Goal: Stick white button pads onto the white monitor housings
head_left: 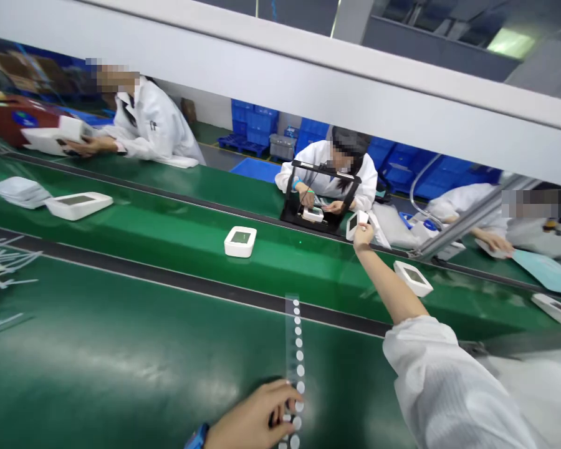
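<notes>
Stretched out over the far side of the conveyor, my right hand (363, 237) is closed on a white device with a dark display (355, 223), gripped at its near right side. My left hand (266, 415) is low in the view, over a clear strip of round white stickers (300, 356) that lies on the green near worktop. Its thumb and forefinger are apart at the strip's edge, with the other fingers curled under. Between my hands, another white device with a grey display (240, 242) sits on the green belt (182, 240).
More white devices lie on the belt, one at left (79, 204) and one at right (413, 278). White ties (0, 268) are heaped at the left. Co-workers in white coats (156, 125) sit opposite, one behind a black frame (325, 196). A white beam (262, 68) crosses overhead.
</notes>
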